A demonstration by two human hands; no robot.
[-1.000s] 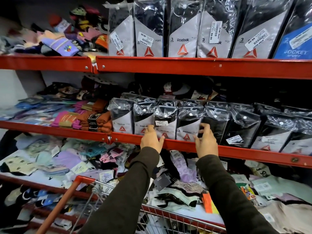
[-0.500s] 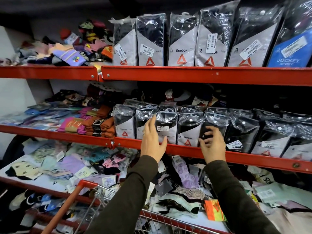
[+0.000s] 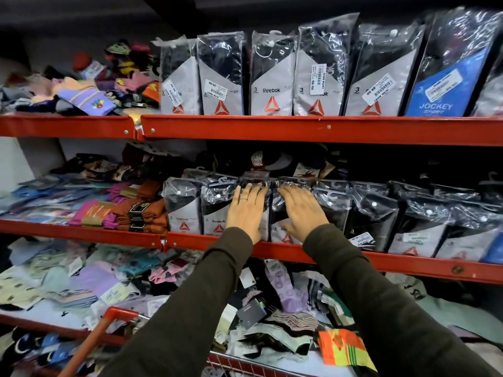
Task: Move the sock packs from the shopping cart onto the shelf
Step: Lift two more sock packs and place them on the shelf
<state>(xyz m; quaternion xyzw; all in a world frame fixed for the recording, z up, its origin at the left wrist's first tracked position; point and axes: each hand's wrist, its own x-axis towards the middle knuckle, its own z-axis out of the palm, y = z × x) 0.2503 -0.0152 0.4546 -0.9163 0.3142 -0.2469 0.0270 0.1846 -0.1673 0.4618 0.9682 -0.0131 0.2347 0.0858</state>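
A row of black-and-grey sock packs (image 3: 185, 210) in clear plastic stands upright on the middle red shelf (image 3: 408, 263). My left hand (image 3: 246, 210) lies flat, fingers spread, against the front of one pack in that row. My right hand (image 3: 302, 210) presses flat on the neighbouring pack just to the right. Neither hand grips anything. The red rim of the shopping cart (image 3: 109, 322) shows at the bottom left, and its contents are hidden by my sleeves.
Taller sock packs (image 3: 272, 77) and a blue pack (image 3: 441, 83) line the top shelf. Loose coloured socks (image 3: 89, 99) pile at the top left, folded pairs (image 3: 144, 213) at middle left, and mixed socks (image 3: 285, 295) cover the lower shelf.
Both hands have risen from the packs' lower edge at the shelf lip to lie flat across the pack fronts. The view has tilted down slightly.
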